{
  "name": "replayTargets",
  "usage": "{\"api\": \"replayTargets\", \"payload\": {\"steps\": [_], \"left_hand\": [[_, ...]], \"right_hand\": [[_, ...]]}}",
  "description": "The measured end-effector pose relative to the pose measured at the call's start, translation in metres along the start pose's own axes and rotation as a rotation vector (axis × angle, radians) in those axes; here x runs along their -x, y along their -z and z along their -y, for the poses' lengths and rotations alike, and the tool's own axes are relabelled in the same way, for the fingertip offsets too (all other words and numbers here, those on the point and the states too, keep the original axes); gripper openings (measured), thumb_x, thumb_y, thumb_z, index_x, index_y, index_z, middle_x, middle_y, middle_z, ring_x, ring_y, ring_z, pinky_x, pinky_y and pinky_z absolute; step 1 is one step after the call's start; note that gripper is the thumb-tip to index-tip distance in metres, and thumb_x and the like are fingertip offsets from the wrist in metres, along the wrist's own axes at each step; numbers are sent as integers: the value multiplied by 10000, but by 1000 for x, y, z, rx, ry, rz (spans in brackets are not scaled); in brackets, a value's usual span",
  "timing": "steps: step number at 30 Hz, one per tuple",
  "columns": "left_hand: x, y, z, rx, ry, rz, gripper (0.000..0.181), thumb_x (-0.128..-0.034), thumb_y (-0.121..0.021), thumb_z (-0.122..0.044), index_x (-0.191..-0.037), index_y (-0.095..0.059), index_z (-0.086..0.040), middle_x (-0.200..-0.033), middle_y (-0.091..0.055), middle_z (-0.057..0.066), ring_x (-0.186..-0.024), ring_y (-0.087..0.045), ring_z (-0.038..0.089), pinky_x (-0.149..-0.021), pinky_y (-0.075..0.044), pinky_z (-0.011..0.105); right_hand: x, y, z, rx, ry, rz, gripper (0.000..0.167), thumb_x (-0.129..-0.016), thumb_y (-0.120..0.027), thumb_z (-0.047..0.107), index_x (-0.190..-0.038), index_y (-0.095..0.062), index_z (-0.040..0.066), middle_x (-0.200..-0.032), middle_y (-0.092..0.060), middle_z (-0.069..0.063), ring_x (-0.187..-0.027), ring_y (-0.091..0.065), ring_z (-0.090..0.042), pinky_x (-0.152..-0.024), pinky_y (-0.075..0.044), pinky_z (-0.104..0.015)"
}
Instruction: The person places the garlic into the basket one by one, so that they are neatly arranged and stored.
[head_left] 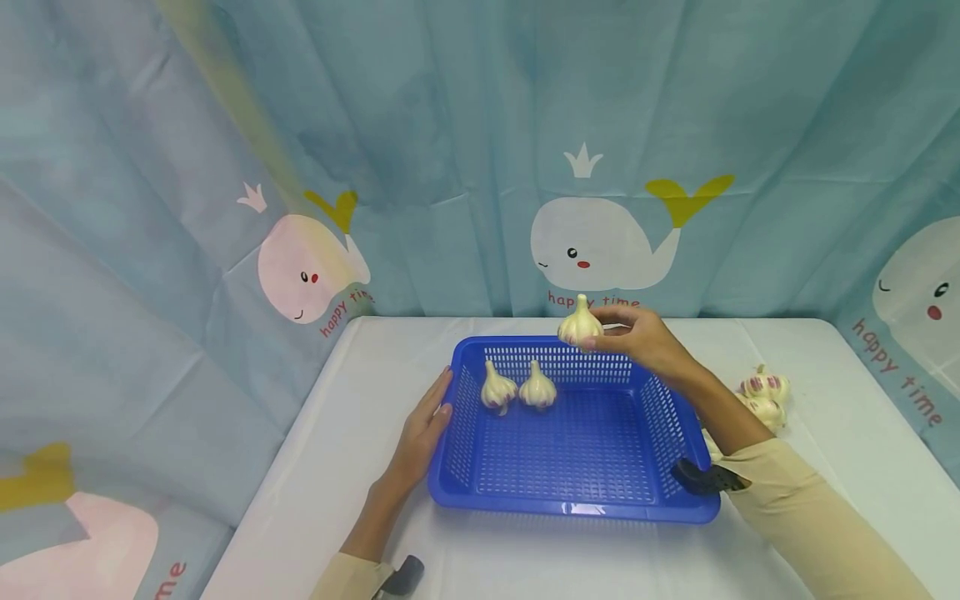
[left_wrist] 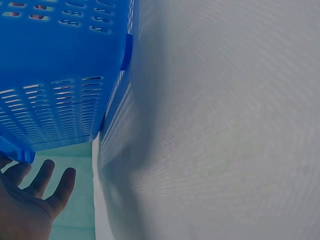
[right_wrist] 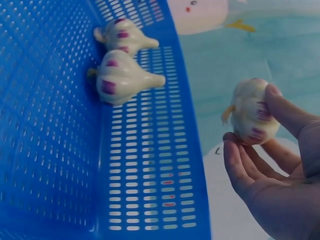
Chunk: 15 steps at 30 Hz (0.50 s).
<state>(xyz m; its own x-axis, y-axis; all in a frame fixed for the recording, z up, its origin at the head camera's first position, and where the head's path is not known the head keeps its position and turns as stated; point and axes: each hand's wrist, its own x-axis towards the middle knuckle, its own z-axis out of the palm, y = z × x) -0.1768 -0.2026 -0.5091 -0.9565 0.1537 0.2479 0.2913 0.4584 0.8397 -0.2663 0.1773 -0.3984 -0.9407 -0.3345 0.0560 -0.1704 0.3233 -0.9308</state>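
My right hand (head_left: pixel 633 337) pinches a garlic bulb (head_left: pixel 580 323) above the far rim of a blue plastic basket (head_left: pixel 573 507). In the right wrist view that garlic bulb (right_wrist: pixel 254 112) shows purple patches, with the thumb on one side and fingers on the other. Two more garlic bulbs, a left one (head_left: pixel 497 389) and a right one (head_left: pixel 537 387), stand side by side inside the basket near its far left corner. My left hand (head_left: pixel 422 433) rests against the basket's left side; in the left wrist view its fingers (left_wrist: pixel 62 190) look extended beside the rim.
More garlic bulbs (head_left: pixel 765 396) lie on the white table (head_left: pixel 360 400) to the right of the basket, partly hidden by the right forearm. A blue curtain (head_left: pixel 450 250) with printed whales hangs behind the table and along its sides.
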Motion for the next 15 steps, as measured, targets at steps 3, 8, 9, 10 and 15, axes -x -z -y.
{"api": "replayTargets", "payload": {"steps": [3,8,9,10,15], "left_hand": [[0,0,0,3,-5,1,563,-1148,-393,-330,-1692,-297,-220,-1756,-263,-47,-1636,-213,215,-1328,-194,530],[0,0,-1,5,-19,-3,563,-1149,-395,-308,-1692,-295,-199,-1758,-269,-2,-1632,-226,267,-1315,-203,564],[0,0,-1,3,-20,-4,562,-1150,-394,-308,-1692,-293,-199,-1758,-269,-1,-1632,-228,268,-1314,-205,564],[0,0,-1,2,-19,-5,562,-1151,-391,-307,-1693,-292,-199,-1758,-269,-2,-1631,-229,267,-1314,-206,562],[-1,-1,1,1,-19,-9,558,-1155,-380,-306,-1694,-287,-195,-1759,-266,1,-1631,-228,268,-1315,-202,554]], "right_hand": [[-2,-2,-3,3,-4,21,603,-904,-865,287,-1425,-644,82,-1422,-634,-143,-1286,-664,-365,-1118,-506,-570],[-5,-4,-9,52,-7,42,603,-902,-863,325,-1412,-658,79,-1396,-661,-157,-1318,-632,-397,-1131,-485,-630],[-6,-4,-11,67,-10,44,613,-898,-866,332,-1414,-658,77,-1398,-668,-156,-1324,-624,-400,-1133,-479,-638],[-6,-5,-12,85,-12,46,619,-897,-866,341,-1417,-657,77,-1397,-675,-155,-1329,-616,-400,-1136,-472,-644],[-8,-7,-16,122,-18,82,597,-888,-872,327,-1390,-682,65,-1320,-722,-151,-1256,-641,-369,-1114,-489,-600]]}}
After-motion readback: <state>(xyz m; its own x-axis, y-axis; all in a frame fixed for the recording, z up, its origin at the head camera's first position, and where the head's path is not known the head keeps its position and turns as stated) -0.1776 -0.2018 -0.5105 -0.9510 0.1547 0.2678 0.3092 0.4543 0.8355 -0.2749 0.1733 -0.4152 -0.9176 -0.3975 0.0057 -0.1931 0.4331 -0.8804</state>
